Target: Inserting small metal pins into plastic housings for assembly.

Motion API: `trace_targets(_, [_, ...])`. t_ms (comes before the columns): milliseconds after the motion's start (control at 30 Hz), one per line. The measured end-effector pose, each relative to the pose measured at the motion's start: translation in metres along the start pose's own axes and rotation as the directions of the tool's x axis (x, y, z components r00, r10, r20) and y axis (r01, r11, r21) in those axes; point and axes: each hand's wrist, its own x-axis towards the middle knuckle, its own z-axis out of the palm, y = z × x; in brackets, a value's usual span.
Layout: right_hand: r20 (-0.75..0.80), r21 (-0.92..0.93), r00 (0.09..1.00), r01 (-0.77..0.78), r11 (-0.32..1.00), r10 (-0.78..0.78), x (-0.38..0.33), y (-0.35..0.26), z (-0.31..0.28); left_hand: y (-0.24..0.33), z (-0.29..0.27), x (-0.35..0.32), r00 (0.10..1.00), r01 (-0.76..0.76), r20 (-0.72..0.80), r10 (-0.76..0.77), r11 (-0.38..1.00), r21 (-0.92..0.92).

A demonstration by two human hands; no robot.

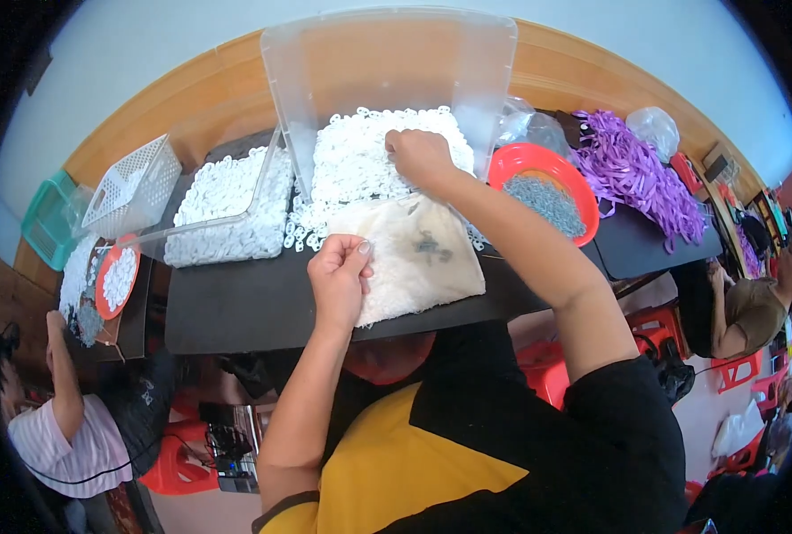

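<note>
My left hand (339,274) rests at the left edge of a cream cloth (396,289) with dark stains. Its thumb presses against the curled fingers; whatever they may hold is hidden. My right hand (421,158) reaches over a heap of small white plastic pieces with holes (351,156), inside a clear plastic bin (387,67) tipped toward me. The right fingers are bent together at the heap, and I cannot make out what is in them. Loose white pieces lie between the heap and the cloth.
Left of the bin, a clear tub (227,240) holds more white pieces. A red bowl (583,191) of small grey pieces and purple ribbons (641,178) lie to the right on the dark table (235,307). People sit at both sides; a white basket (133,185) stands far left.
</note>
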Motion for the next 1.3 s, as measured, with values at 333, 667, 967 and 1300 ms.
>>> trace_targets(333, [0.142,0.022,0.982,0.124,0.992,-0.125,-0.002,-0.015,-0.009,0.001,0.001,-0.001,1.0,-0.002,-0.009,0.002,1.0,0.008])
trace_targets(667, [0.096,0.102,0.989,0.104,0.989,-0.114,-0.021,-0.037,-0.023,-0.001,-0.004,0.0,1.0,0.005,-0.03,-0.007,0.998,-0.065])
trace_targets(967, [0.097,0.092,0.925,0.359,0.929,-0.367,-0.085,-0.062,-0.034,-0.001,-0.006,0.004,0.994,0.002,-0.11,-0.026,0.976,-0.216])
trace_targets(1300, [-0.266,0.874,0.913,0.364,0.322,-0.31,-0.102,-0.073,-0.197,0.002,-0.004,0.002,0.998,-0.013,-0.07,0.001,0.986,-0.168])
